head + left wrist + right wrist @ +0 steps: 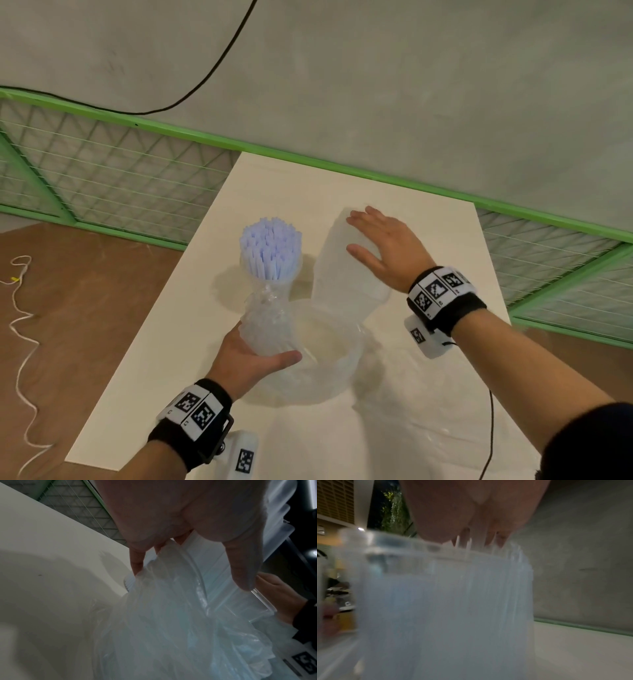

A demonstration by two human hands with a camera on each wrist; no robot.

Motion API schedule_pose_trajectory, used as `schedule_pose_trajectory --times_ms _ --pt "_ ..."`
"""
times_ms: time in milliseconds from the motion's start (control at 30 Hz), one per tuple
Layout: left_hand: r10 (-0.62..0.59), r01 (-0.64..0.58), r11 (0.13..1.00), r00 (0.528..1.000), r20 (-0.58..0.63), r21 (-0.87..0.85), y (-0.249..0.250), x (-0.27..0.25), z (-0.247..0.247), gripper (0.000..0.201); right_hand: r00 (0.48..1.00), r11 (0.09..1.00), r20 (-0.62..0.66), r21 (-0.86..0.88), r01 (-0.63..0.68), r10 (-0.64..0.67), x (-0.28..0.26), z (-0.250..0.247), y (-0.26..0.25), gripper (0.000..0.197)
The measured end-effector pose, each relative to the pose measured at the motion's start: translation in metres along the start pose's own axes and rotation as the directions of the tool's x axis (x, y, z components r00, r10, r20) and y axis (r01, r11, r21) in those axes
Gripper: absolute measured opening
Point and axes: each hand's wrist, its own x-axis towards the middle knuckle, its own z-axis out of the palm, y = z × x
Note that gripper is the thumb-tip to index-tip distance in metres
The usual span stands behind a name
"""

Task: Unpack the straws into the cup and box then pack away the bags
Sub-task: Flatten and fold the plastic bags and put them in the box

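- Head view: the left hand [255,359] is gripping a crumpled clear bag [270,325], thumb and fingers curled around it. The bag is sitting just below a clear cup [274,274] packed with pale blue straws [270,245] standing upright on the white table [171,325]. The right hand [387,250] is lying flat, fingers straight, on top of the translucent box [342,274], just right of the cup.
- Left wrist view: fingers [136,562] and thumb are clamping the bag [171,615]; the box [223,574] is showing behind it.
- Right wrist view: the picture is blurring; straight fingers [500,539] are pressing the box [453,601] top, straws faintly showing inside.
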Motion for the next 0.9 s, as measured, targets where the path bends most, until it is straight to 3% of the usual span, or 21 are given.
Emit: schedule_pose_trajectory --times_ms 100,367,600,733,900 --pt "-0.006 0.006 1.000 1.000 0.002 -0.007 0.000 0.000 0.000 0.087 0.996 0.996 0.082 -0.084 0.024 -0.017 -0.006 0.003 -0.003 0.081" --pt "-0.017 0.017 1.000 1.000 0.000 -0.008 0.001 -0.001 0.001 0.086 0.995 0.983 0.092 -0.181 -0.021 0.038 0.006 -0.003 0.004 0.096" --pt "-0.016 0.016 1.000 1.000 -0.006 -0.025 0.002 -0.003 0.001 0.086 0.998 0.956 0.044 -0.292 -0.036 0.051 0.024 0.006 -0.008 0.068" --pt "-0.019 0.019 0.999 1.000 -0.012 -0.043 0.004 -0.004 0.001 0.083 0.998 0.981 -0.001 -0.184 -0.055 0.056 0.027 0.001 -0.008 0.055" --pt "-0.028 0.026 0.999 0.999 -0.043 -0.037 0.006 -0.003 0.004 0.070 0.987 0.964 0.155 -0.265 0.005 0.037 0.023 0.004 -0.012 0.052"
